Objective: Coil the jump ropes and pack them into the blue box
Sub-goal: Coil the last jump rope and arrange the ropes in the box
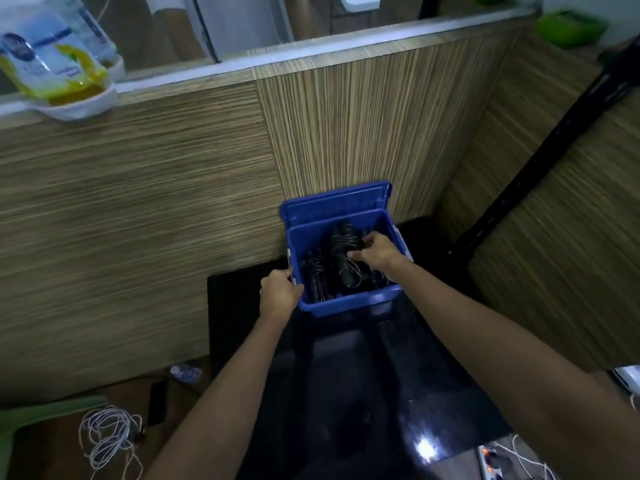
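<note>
Open blue plastic box [349,303] on glossy black table [433,393]. Left hand [278,294] grips box's left rim. Right hand [375,252], fingers curled, pinches coiled black jump rope [344,251] inside box.

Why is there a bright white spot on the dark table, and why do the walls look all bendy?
Head view: the spot is glare, a light reflecting off the glossy black table; the wide-angle lens curves the wood panels and ledge; the bottles at top left are smeared by blur; the jump ropes in the blue box are dim and hard to see.
</note>
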